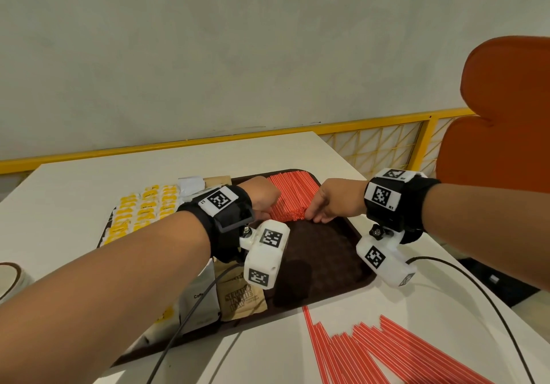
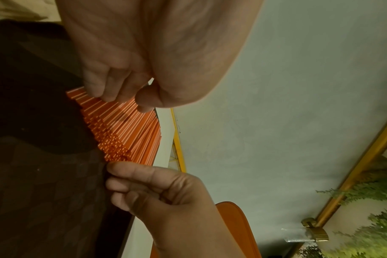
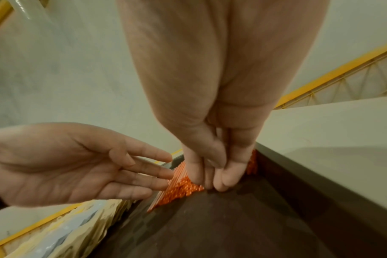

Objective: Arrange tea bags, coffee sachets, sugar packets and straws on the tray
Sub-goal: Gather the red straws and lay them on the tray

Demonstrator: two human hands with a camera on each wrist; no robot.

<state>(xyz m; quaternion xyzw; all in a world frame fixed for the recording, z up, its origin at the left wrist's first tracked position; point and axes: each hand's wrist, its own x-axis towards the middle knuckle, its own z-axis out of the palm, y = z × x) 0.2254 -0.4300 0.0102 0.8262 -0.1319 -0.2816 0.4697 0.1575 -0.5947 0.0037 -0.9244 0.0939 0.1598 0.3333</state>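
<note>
A pile of red straws (image 1: 290, 196) lies along the far right side of the dark brown tray (image 1: 321, 252). My left hand (image 1: 263, 200) rests its relaxed fingertips (image 2: 108, 94) on top of the pile's left side. My right hand (image 1: 323, 208) presses straight, closed fingers (image 3: 219, 181) against the near ends of the straws (image 3: 181, 188). Neither hand grips anything. Yellow tea bags (image 1: 143, 214) fill the tray's left side. White coffee sachets (image 1: 199, 297) and brown sugar packets (image 1: 241, 297) lie near its front, partly hidden by my left forearm.
Several loose red straws (image 1: 372, 351) lie fanned on the white table (image 1: 89, 181) in front of the tray's right corner. An orange chair (image 1: 503, 121) stands at the right. A yellow railing (image 1: 327, 129) runs behind the table. Wrist-camera cables trail over the table's front.
</note>
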